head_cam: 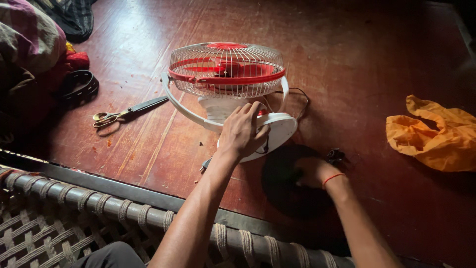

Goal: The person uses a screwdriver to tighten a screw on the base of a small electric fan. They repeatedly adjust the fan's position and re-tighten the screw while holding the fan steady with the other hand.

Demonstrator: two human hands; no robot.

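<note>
Sitting on the rope cot above the red floor, I had everything below me within reach. Farthest left lay a heap of cloth with a dark ring beside it, then one pair of scissors, blades closed, flat on the floor and well apart from the work. One fan stood tipped back, its grille facing up, so its white base was turned towards me. My left hand lay on that base, fingers curled and pressed down over its rim to steady it; it pinched nothing. A thin cord looped out behind the base. My right hand, a red thread round the wrist, rested on a dark round piece on the floor just beside the base; it sat in shadow, so I could not tell whether the fingers were spread or closed. Farthest right lay one crumpled orange bag. Two hands, one fan, one pair of scissors, one bag.
</note>
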